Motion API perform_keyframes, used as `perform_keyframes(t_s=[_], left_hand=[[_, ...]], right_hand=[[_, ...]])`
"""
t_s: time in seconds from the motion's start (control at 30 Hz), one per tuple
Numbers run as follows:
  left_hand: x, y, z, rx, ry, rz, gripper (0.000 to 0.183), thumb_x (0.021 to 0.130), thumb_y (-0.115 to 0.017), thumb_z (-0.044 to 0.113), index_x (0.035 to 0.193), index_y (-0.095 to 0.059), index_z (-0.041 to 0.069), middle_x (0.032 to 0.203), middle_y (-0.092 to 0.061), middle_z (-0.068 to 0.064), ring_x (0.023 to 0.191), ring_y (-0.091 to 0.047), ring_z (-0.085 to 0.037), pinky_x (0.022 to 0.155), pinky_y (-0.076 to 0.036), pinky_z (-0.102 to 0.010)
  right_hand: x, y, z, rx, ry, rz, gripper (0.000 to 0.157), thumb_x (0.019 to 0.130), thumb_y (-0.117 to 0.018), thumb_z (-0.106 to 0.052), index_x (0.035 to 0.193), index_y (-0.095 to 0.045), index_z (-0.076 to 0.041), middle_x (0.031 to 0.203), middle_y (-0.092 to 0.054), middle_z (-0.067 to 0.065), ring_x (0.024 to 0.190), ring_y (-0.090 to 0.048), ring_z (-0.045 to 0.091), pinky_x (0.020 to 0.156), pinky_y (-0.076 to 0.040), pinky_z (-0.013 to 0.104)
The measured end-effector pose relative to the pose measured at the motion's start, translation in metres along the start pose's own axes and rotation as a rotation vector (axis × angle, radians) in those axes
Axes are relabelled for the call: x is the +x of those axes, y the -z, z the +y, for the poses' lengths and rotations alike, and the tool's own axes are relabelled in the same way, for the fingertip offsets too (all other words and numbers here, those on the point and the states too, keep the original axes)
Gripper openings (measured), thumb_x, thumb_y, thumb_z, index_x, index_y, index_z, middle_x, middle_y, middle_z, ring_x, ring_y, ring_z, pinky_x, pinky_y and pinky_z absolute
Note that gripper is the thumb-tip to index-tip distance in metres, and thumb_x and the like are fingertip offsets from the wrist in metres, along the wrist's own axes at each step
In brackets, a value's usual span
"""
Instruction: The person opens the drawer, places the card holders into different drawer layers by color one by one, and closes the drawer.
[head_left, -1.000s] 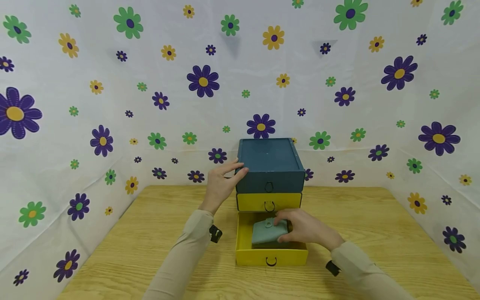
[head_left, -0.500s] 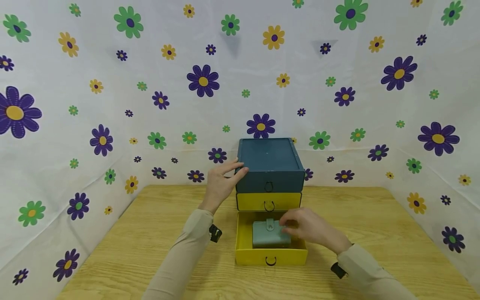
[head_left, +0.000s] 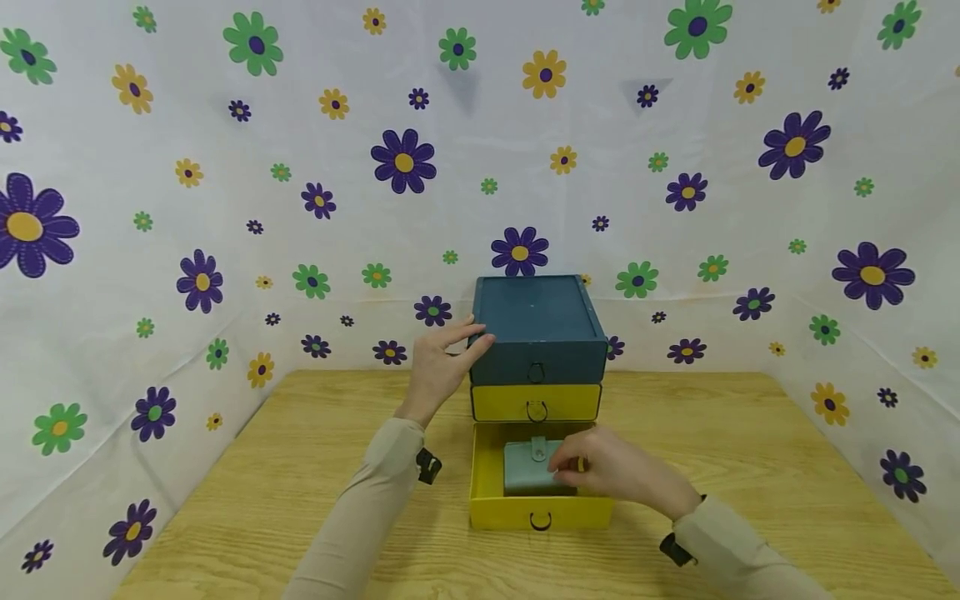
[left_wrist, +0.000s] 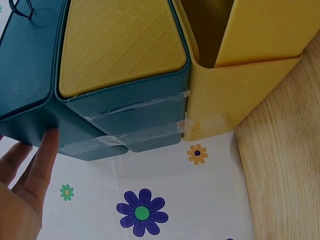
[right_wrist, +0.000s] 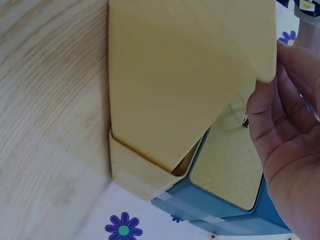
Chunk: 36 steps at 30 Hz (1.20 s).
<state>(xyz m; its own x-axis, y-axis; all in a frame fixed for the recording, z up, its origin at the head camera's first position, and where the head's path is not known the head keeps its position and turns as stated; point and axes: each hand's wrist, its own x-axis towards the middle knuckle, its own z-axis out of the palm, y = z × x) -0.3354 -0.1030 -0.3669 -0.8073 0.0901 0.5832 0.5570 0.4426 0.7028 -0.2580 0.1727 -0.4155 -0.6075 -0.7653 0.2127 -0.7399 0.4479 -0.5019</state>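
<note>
A pale green wallet (head_left: 527, 469) with a snap tab lies in the pulled-out bottom yellow drawer (head_left: 540, 514). My right hand (head_left: 622, 468) is over the drawer's right side with bent fingers, its fingertips right at the wallet's right part. In the right wrist view the drawer's side wall (right_wrist: 185, 65) hides those fingertips, and I cannot tell whether they pinch the wallet. My left hand (head_left: 437, 371) rests against the left front corner of the blue top (head_left: 536, 308) of the drawer unit. Its fingers (left_wrist: 44, 162) are nearly straight along the blue side in the left wrist view.
Above the pulled-out drawer are a pushed-in yellow drawer (head_left: 495, 403) and a blue drawer (head_left: 502, 365), each with a dark ring pull. The unit stands on a wooden table (head_left: 322, 467) before a white flower-patterned cloth (head_left: 315, 258).
The wallet was tilted under my right hand and now lies flat in the drawer. My right hand first drew back rightward, then came down to the wallet again. The left hand stays put.
</note>
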Motion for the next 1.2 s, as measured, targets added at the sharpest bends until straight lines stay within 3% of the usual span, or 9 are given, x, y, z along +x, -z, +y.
perform_keyframes(t_s=[0.37, 0.83, 1.07, 1.2], left_hand=[[0.002, 0.0, -0.002, 0.028, -0.013, -0.008, 0.044, 0.088, -0.069, 0.048, 0.121, -0.072, 0.018, 0.137, -0.06, -0.005, 0.132, -0.053, -0.024, 0.109, -0.041, -0.05], [-0.001, -0.001, -0.001, 0.01, 0.006, -0.011, 0.046, 0.088, -0.069, 0.05, 0.121, -0.072, 0.018, 0.138, -0.059, -0.004, 0.132, -0.052, -0.024, 0.11, -0.04, -0.051], [-0.001, 0.001, -0.002, 0.012, 0.013, -0.009, 0.046, 0.088, -0.069, 0.05, 0.121, -0.072, 0.019, 0.138, -0.06, -0.003, 0.133, -0.052, -0.023, 0.11, -0.04, -0.051], [-0.001, 0.001, 0.0, 0.011, 0.0, -0.009, 0.045, 0.088, -0.069, 0.049, 0.121, -0.072, 0.018, 0.137, -0.06, -0.003, 0.132, -0.053, -0.023, 0.109, -0.041, -0.05]], right_hand=[[-0.002, -0.011, -0.013, -0.023, 0.088, 0.02, 0.012, 0.091, -0.07, -0.011, 0.101, -0.076, -0.011, 0.097, -0.071, -0.001, 0.081, -0.061, -0.002, 0.07, -0.053, 0.014], [-0.007, -0.024, -0.022, -0.115, 0.124, 0.044, 0.009, 0.091, -0.07, -0.015, 0.097, -0.077, -0.015, 0.084, -0.071, -0.009, 0.069, -0.054, -0.008, 0.062, -0.046, 0.008], [-0.01, -0.028, -0.029, -0.175, 0.104, -0.024, 0.01, 0.091, -0.069, -0.014, 0.098, -0.077, -0.015, 0.085, -0.074, -0.008, 0.062, -0.05, -0.012, 0.058, -0.042, 0.005], [-0.011, -0.032, -0.032, -0.242, 0.073, -0.073, 0.008, 0.093, -0.068, -0.02, 0.092, -0.075, -0.018, 0.077, -0.067, -0.014, 0.059, -0.044, -0.01, 0.056, -0.038, 0.006]])
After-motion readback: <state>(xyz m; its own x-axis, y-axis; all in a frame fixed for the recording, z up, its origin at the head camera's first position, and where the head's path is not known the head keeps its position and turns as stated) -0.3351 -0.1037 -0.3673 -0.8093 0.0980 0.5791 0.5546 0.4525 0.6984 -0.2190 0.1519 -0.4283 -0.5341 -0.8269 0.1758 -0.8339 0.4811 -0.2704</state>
